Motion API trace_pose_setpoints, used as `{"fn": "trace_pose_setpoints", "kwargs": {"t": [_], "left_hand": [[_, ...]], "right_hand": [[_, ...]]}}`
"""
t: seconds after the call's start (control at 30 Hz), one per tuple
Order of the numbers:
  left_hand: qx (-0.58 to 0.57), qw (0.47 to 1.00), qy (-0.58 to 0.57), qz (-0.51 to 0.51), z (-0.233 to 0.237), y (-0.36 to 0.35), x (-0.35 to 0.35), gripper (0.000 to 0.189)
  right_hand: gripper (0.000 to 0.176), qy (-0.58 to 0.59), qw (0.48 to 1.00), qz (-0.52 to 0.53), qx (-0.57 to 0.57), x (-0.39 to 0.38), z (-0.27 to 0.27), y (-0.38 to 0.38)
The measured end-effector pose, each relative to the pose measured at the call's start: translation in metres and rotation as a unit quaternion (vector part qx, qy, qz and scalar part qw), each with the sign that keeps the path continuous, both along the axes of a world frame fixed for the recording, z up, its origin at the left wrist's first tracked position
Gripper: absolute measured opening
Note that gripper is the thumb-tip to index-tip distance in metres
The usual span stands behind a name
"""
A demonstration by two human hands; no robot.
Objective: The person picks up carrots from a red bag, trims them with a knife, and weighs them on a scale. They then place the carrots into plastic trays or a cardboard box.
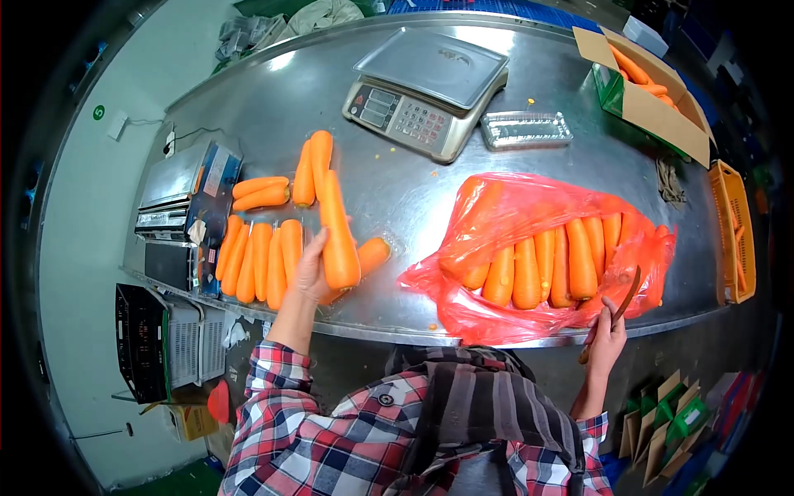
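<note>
My left hand (311,266) is wrapped round a large carrot (337,236), held above the metal table. Beneath and beside it, another carrot (374,255) lies in a clear tray. To the left, several carrots (260,260) stand side by side, with two more (261,193) above them and another pair (313,168) further up. My right hand (608,335) grips a thin brown knife-like tool (626,298) at the table's front edge, close to an open red plastic bag (529,217) full of carrots.
A digital scale (422,99) stands at the back, with a clear plastic tray (527,131) beside it. An open carton (653,107) and an orange crate (729,231) hold carrots on the right. A wrapping machine (186,207) occupies the left end.
</note>
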State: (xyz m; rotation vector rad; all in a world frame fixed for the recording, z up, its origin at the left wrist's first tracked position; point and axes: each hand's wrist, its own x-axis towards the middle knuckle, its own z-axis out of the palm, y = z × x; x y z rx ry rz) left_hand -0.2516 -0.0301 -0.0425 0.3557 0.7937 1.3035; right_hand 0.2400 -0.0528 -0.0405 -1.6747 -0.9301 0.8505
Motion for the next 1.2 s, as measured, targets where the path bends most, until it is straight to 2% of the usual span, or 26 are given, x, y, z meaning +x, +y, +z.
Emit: {"fn": "trace_pose_setpoints", "kwargs": {"t": [0.1, 0.2, 0.3, 0.4, 0.43, 0.5, 0.53, 0.57, 0.6, 0.63, 0.73, 0.83, 0.93, 1.03, 1.13, 1.2], "left_hand": [[0.037, 0.994, 0.030, 0.101, 0.006, -0.004, -0.001, 0.051], [0.077, 0.985, 0.046, 0.150, 0.005, -0.005, -0.002, 0.048], [0.070, 0.982, 0.019, 0.175, 0.002, -0.007, -0.010, 0.051], [0.068, 0.988, 0.084, 0.110, 0.001, -0.011, -0.025, 0.050], [0.034, 0.977, 0.197, 0.069, 0.003, -0.010, -0.026, 0.051], [-0.036, 0.910, 0.412, -0.016, 0.010, -0.009, -0.026, 0.053], [-0.017, 0.830, 0.552, -0.073, 0.000, -0.010, -0.028, 0.054], [0.002, 0.725, 0.677, -0.127, -0.017, -0.009, -0.033, 0.056], [0.021, 0.598, 0.781, -0.177, -0.022, -0.008, -0.032, 0.058], [-0.023, 0.593, 0.789, -0.160, -0.022, -0.010, -0.025, 0.061], [0.015, 0.606, 0.777, -0.168, -0.023, -0.012, -0.029, 0.058], [-0.012, 0.645, 0.729, -0.230, -0.016, -0.015, -0.029, 0.054], [-0.061, 0.806, 0.544, -0.226, -0.031, -0.014, -0.041, 0.053], [0.025, 0.702, 0.665, -0.253, -0.042, -0.015, -0.043, 0.042], [0.020, 0.683, 0.680, -0.267, -0.036, -0.012, -0.040, 0.036], [0.011, 0.650, 0.692, -0.315, -0.031, -0.006, -0.038, 0.041]], "right_hand": [[0.023, 0.008, 1.000, 0.009, 0.000, -0.007, 0.003, 0.004], [0.023, 0.017, 1.000, 0.022, -0.009, -0.017, 0.004, 0.008], [0.023, 0.007, 0.999, 0.038, -0.013, -0.022, 0.008, 0.010], [0.023, 0.006, 0.999, 0.041, -0.019, -0.026, 0.013, 0.010], [0.023, 0.005, 0.999, 0.038, -0.022, -0.026, 0.014, 0.010], [0.023, 0.005, 0.999, 0.043, -0.024, -0.023, 0.009, 0.010], [0.023, 0.005, 0.999, 0.045, -0.025, -0.021, 0.007, 0.009], [0.023, 0.003, 0.999, 0.049, -0.024, -0.020, 0.007, 0.009], [0.023, 0.002, 0.998, 0.052, -0.024, -0.019, 0.006, 0.009], [0.023, 0.001, 0.998, 0.055, -0.024, -0.019, 0.006, 0.009], [0.023, 0.005, 0.998, 0.049, -0.028, -0.024, 0.010, 0.007], [0.023, 0.006, 0.998, 0.052, -0.026, -0.023, 0.009, 0.006], [0.023, 0.010, 0.998, 0.053, -0.017, -0.023, 0.004, 0.004], [0.022, -0.004, 0.998, 0.050, -0.026, -0.027, 0.004, 0.004], [0.022, 0.009, 0.998, 0.043, -0.034, -0.032, 0.005, 0.004], [0.022, 0.019, 0.998, 0.049, -0.024, -0.032, 0.001, 0.003]]}}
